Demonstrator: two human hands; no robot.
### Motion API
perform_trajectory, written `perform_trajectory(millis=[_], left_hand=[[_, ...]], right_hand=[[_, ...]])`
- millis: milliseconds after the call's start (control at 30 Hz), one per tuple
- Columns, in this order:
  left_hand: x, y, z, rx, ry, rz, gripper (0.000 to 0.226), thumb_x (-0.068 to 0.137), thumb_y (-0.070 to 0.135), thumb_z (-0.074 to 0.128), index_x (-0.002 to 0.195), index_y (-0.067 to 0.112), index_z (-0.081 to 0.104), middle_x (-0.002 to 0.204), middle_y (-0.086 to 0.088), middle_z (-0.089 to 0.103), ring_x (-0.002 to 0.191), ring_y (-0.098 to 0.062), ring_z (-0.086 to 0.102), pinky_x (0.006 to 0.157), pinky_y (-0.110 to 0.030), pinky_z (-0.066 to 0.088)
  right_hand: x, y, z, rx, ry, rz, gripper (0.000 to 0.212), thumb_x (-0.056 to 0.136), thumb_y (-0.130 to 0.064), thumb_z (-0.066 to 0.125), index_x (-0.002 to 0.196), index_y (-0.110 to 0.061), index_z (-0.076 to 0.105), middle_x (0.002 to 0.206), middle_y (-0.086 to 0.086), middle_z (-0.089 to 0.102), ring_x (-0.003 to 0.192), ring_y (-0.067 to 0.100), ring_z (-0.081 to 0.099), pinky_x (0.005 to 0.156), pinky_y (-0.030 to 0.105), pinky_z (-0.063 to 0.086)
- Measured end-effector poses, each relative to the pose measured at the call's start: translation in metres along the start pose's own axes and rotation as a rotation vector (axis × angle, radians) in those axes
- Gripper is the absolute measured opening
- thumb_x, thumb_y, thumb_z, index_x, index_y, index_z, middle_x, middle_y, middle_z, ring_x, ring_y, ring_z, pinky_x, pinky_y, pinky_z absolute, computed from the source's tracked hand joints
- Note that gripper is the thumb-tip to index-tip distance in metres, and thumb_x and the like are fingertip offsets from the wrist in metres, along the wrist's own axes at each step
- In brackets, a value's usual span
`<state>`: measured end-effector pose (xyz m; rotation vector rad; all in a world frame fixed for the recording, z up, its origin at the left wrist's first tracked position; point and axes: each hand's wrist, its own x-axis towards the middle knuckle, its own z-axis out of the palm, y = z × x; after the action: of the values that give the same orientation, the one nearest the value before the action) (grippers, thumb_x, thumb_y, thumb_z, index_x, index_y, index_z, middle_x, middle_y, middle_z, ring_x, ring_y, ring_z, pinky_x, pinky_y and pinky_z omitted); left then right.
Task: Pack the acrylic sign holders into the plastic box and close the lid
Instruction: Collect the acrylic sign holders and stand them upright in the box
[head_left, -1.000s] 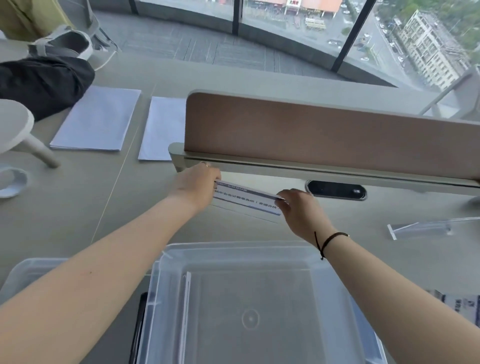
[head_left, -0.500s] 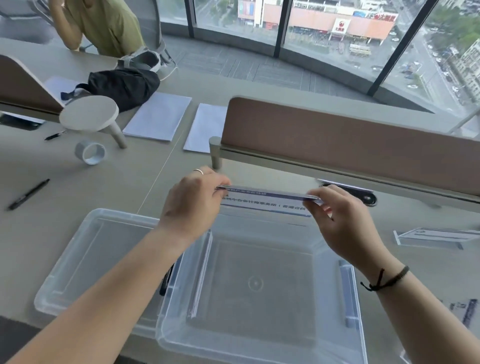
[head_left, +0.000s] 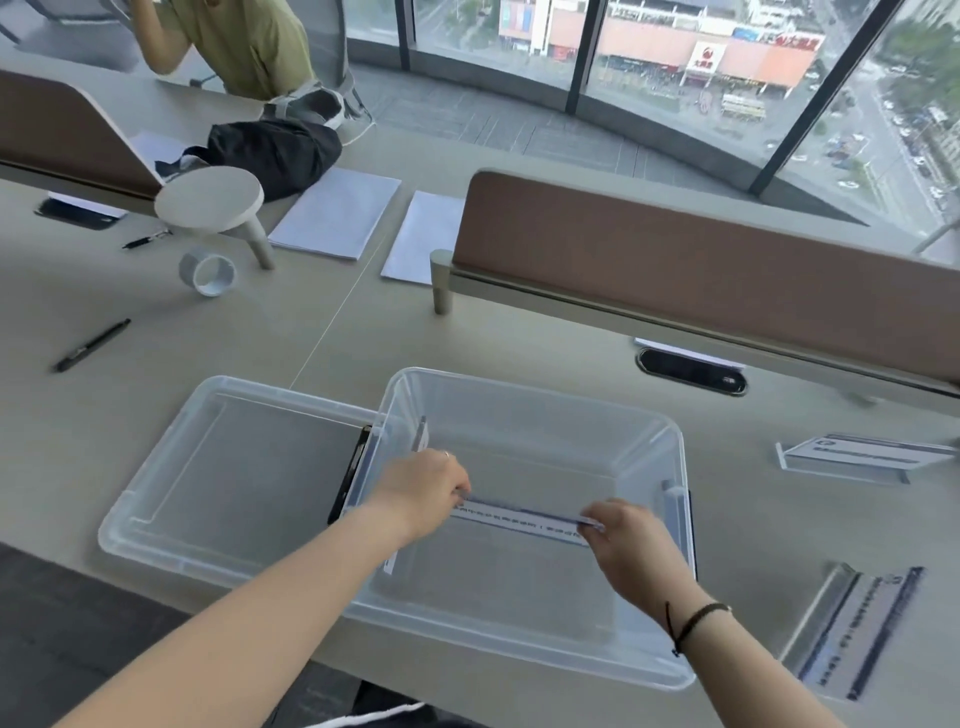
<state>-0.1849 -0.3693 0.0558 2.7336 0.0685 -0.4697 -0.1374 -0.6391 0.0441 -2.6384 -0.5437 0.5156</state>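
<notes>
Both hands are down inside the plastic box (head_left: 530, 415), and between them hangs a sign holder (head_left: 522, 521), a long clear strip with a printed paper insert. The left hand (head_left: 426, 491) has its grip pinched on one end, the right hand (head_left: 631, 543) has its grip pinched on the other. The holder is tilted, its far edge up, and whether it touches the floor of the box I cannot tell.

To do this well, my judgement: lower both ends level, lay it flat along the bottom, and let go only once it rests, because acrylic is hard, slick and scratches easily. Keeping it to one side would leave room for the rest.

The box is translucent, thin-walled, with rounded corners and a rolled rim, and probably flexes a little. Just left of it, touching or nearly so, lies the lid (head_left: 228, 467), same cloudy plastic, shallow and flat, so closing is not yet done.

Out on the bench (head_left: 130, 395), two more holders wait: one lying flat (head_left: 857, 631) near the right front, another propped like a wedge (head_left: 857, 457) farther right. Beyond, a roll of tape (head_left: 208, 273), a pen (head_left: 91, 345), and a brown divider panel (head_left: 701, 270).
</notes>
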Motion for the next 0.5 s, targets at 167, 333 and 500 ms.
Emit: perform_trajectory(millis=[167, 333, 500], left_hand=[[0.005, -0.003, 0.029, 0.139, -0.021, -0.016, 0.028, 0.095, 0.017, 0.051, 0.111, 0.028, 0.071, 0.115, 0.006, 0.066, 0.104, -0.023, 0.062, 0.080, -0.032, 0.048], [0.008, -0.002, 0.032, 0.258, 0.024, 0.085, 0.023, 0.089, 0.012, 0.055, 0.102, 0.023, 0.071, 0.103, 0.001, 0.067, 0.095, -0.027, 0.063, 0.073, -0.032, 0.046], [0.000, -0.032, 0.009, 0.156, 0.421, 0.117, 0.050, 0.072, 0.027, 0.081, 0.119, 0.022, 0.066, 0.130, -0.006, 0.062, 0.125, -0.032, 0.054, 0.104, -0.047, 0.043]], right_hand=[[0.000, 0.003, 0.026, -0.116, -0.102, 0.087, 0.019, 0.095, -0.023, 0.049, 0.087, -0.014, 0.064, 0.092, 0.005, 0.063, 0.085, 0.030, 0.060, 0.068, 0.037, 0.046], [-0.004, 0.003, 0.037, -0.179, -0.129, 0.117, 0.019, 0.095, -0.020, 0.045, 0.088, -0.012, 0.061, 0.093, 0.006, 0.061, 0.083, 0.030, 0.060, 0.065, 0.036, 0.044], [-0.002, -0.002, 0.038, -0.244, -0.160, 0.063, 0.021, 0.095, -0.029, 0.044, 0.097, -0.020, 0.062, 0.097, 0.003, 0.063, 0.090, 0.030, 0.063, 0.067, 0.035, 0.043]])
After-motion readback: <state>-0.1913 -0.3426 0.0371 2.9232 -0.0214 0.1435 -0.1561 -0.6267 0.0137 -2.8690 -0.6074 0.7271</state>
